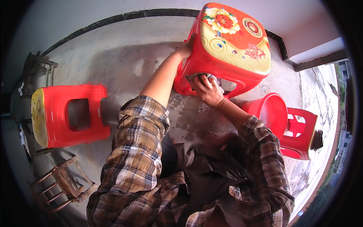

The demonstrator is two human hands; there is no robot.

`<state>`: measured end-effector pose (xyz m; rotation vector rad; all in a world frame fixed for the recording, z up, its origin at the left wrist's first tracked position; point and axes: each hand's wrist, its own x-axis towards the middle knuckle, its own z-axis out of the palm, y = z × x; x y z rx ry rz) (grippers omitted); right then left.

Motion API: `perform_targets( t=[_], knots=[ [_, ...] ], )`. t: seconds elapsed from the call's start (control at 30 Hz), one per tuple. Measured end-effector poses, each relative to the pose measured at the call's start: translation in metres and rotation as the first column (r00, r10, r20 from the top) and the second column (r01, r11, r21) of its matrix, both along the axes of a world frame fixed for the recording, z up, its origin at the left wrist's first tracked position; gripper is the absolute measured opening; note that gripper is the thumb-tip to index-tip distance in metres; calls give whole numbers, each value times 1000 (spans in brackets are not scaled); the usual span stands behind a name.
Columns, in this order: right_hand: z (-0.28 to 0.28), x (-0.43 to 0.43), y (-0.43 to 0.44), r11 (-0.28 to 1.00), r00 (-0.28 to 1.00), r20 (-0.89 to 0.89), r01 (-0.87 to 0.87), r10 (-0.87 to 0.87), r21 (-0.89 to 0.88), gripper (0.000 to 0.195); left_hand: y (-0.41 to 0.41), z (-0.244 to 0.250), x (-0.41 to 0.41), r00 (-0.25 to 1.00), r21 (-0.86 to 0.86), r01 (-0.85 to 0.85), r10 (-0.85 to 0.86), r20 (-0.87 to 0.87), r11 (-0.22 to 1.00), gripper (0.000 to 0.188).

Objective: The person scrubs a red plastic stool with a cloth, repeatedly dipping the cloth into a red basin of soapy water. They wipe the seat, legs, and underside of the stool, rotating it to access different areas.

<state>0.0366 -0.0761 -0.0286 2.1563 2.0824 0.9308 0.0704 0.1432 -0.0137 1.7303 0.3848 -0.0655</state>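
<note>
Before me stands a red plastic stool (188, 72), its seat printed with a large flower and gold scrolls. My left hand (185, 49) grips the stool's left side near the top; its fingertips are partly hidden behind the edge. Bunched under my right hand (208, 89) is a damp-looking grey cloth (195, 76), pressed against the stool's near side beside the leg opening. A red plastic basin or bucket (273, 113) is just right of my right forearm.
Another red stool (58, 116) is at left. A third red stool (307, 124), with something dark on its seat, is behind the basin. A worn wooden chair (66, 181) occupies the lower left, with dark wooden furniture (42, 68) above. Wet patches mark the concrete floor (190, 119).
</note>
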Motion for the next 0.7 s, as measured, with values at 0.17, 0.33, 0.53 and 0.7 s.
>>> perform_targets(
  t=[0.17, 0.33, 0.53, 0.7],
  knots=[
    [13, 9, -4, 1000, 996, -92, 4, -3, 0, 30, 2, 9, -8, 996, 28, 70, -68, -56, 997, 100],
    [45, 14, -55, 962, 944, -270, 235, -192, 137, 35, -2, 1, -7, 995, 21, 54, -52, -79, 998, 92],
    [50, 38, -120, 795, 740, -558, 567, -376, 216, 37, -4, -14, -4, 999, -40, 47, -46, 15, 998, 68],
    [-12, 79, -193, 571, 217, -880, 818, -422, -72, 32, -3, -34, 3, 1000, -96, 7, -5, 19, 995, 88]
  ],
)
